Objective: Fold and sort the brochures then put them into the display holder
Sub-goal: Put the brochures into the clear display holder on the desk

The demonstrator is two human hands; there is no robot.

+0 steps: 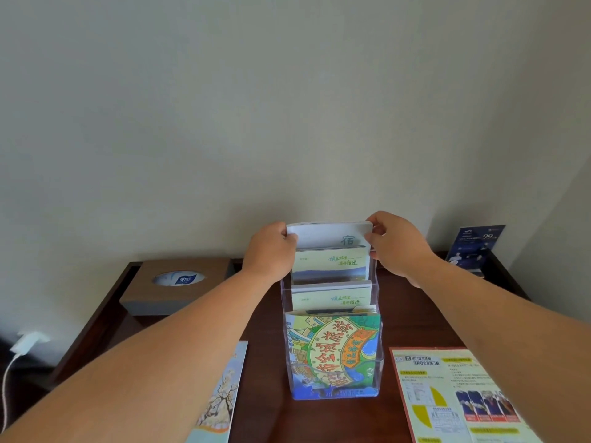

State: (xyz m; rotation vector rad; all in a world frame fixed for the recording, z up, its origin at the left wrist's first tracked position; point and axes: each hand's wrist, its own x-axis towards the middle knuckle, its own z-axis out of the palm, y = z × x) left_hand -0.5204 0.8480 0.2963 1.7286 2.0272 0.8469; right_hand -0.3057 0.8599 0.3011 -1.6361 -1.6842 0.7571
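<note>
Head view: left hand (271, 247) and right hand (395, 243) pinch a white folded brochure stack (326, 234) into the far tier of the clear acrylic display holder (377, 314); pressing it down likely comes next.

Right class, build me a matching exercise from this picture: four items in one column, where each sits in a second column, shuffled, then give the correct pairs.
Things
1. white brochure stack
2. cartoon map brochure
3. tissue box
4. yellow leaflet

Places
A. flat on the table, right of the holder
B. front pocket of the holder
C. top back of the holder, held by the left hand and right hand
D. back left of the table

Pairs: 1-C, 2-B, 3-D, 4-A
</note>
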